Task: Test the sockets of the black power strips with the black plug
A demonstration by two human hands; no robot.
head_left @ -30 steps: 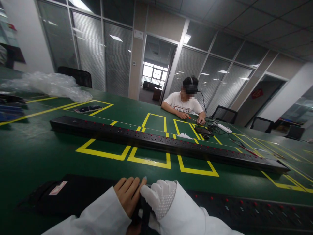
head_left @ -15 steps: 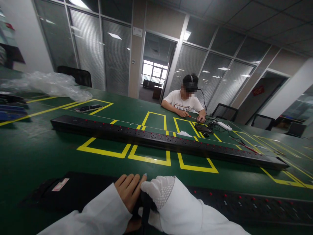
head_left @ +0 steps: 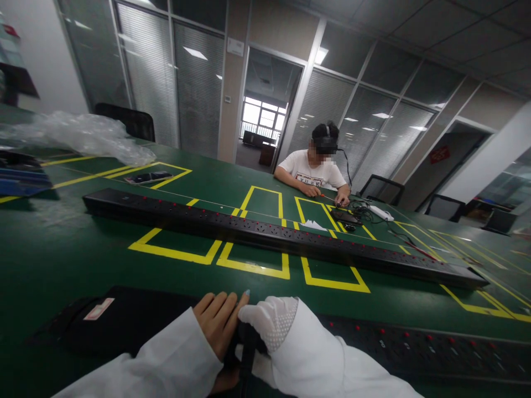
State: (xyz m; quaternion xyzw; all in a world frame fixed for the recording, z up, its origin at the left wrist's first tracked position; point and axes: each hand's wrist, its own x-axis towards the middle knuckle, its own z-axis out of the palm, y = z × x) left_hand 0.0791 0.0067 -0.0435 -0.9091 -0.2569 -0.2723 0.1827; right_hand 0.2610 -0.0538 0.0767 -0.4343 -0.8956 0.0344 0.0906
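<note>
My left hand (head_left: 218, 326) is bare, its fingers bent over the right end of a black, bag-like item (head_left: 141, 315) with a small pale label (head_left: 98, 309). Pressed up against it is my right hand (head_left: 269, 326) in a white dotted glove, closed in a fist. From that fist a thick black strap or cord (head_left: 248, 354) hangs down between the hands. A near black power strip (head_left: 415, 345) with red dots runs off to the right from behind my right sleeve. Exactly what lies between the two hands is hidden.
A long black power strip (head_left: 265, 229) crosses the green table (head_left: 232, 276) over yellow tape outlines. Clear plastic film (head_left: 83, 135) and a phone (head_left: 148, 177) lie at the left. Across the table a person (head_left: 313, 171) in a headset works near cables (head_left: 360, 210).
The view has shifted slightly, with the near items a little higher in the picture. Both hands keep the same grip, side by side.
</note>
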